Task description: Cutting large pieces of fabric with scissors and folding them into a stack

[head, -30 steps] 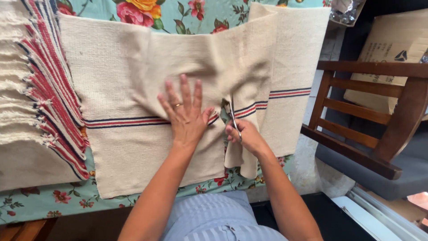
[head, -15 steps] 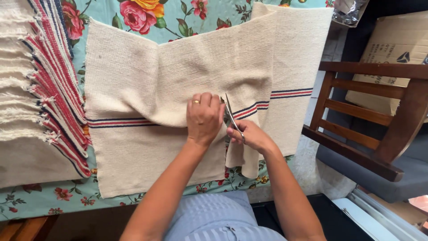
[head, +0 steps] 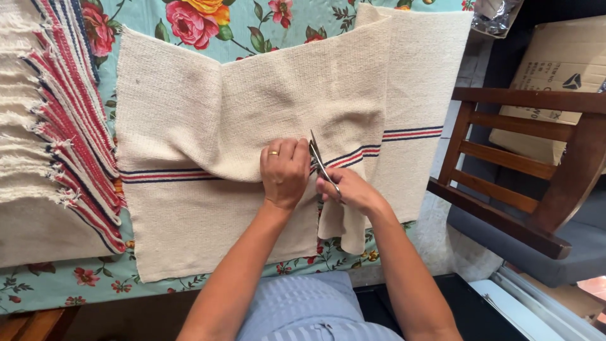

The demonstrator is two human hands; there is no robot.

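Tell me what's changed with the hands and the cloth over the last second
The left hand, flat with fingers spread on the cream striped cloth a second ago, has curled and now grips the cloth beside the scissors. The right hand still holds the scissors in the cut. The folded pile on the left stayed put.

One cream striped cloth (head: pixel 208 126), one pair of scissors (head: pixel 322 165), one stack of fringed cloths (head: pixel 50 126), one wooden chair (head: pixel 530 164), one cardboard box (head: pixel 555 82), two hands.
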